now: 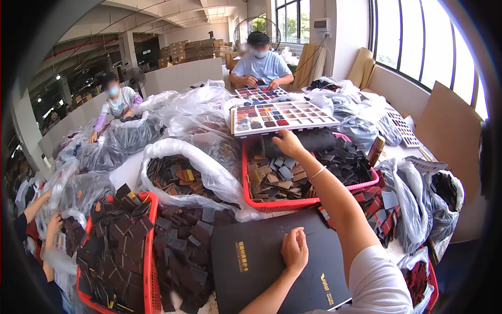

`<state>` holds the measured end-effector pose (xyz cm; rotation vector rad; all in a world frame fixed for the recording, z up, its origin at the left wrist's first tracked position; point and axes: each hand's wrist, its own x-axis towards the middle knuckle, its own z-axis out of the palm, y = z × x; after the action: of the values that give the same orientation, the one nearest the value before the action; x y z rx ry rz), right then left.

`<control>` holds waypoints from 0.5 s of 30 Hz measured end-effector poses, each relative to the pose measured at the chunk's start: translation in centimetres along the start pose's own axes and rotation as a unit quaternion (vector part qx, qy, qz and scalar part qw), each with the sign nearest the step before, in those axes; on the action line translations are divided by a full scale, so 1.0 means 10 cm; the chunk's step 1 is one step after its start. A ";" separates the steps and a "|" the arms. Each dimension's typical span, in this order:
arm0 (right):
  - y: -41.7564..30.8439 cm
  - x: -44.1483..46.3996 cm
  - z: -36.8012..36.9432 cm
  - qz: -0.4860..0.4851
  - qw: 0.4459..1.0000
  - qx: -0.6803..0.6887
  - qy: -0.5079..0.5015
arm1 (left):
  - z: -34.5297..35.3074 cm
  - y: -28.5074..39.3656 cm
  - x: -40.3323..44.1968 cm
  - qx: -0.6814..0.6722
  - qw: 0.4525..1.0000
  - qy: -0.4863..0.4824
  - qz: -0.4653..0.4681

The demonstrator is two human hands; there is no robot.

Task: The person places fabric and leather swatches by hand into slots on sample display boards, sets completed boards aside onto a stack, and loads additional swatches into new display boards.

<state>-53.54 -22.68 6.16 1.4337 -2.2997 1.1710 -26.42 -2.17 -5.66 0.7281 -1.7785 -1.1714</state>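
Observation:
My right hand (pixel 288 143) reaches forward, its fingers closed at the front edge of a white sample board (pixel 308 124). Coloured swatches fill the board's left compartments, while several at the right are bare. Below it, a red basket (pixel 277 205) holds brown and dark swatches and a black roll (pixel 308 143). My left hand (pixel 295 249) is curled over a large black folder (pixel 251 282) with gold lettering; nothing shows in its fingers. Whether that hand touches the folder, I cannot tell.
Another red basket (pixel 151 251) of dark pieces stands at left, near a co-worker's hands (pixel 54 224). Plastic bags (pixel 198 112) crowd the table. Two people in masks work across it, one (pixel 264 65) at another sample board (pixel 256 94). Red swatches (pixel 376 209) lie at right.

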 end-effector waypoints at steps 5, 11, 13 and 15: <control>-0.92 -1.38 -0.30 -0.015 0.973 0.201 -0.116 | -0.02 0.01 0.01 -0.016 1.000 -0.017 -0.007; -1.16 -2.46 -0.75 -0.137 0.974 0.082 -0.162 | 0.05 -0.01 -0.02 -0.051 0.995 0.065 0.051; -1.04 -2.35 -0.79 -0.127 0.986 0.031 -0.108 | 0.00 0.00 -0.03 -0.055 0.998 0.020 0.012; -0.88 -1.98 -0.84 -0.133 0.991 0.004 -0.017 | -0.01 0.01 -0.02 -0.062 0.997 -0.022 -0.028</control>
<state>-38.04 -5.37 5.91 1.7121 -2.0448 1.0848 -26.22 -2.03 -5.57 0.6871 -1.7142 -1.3314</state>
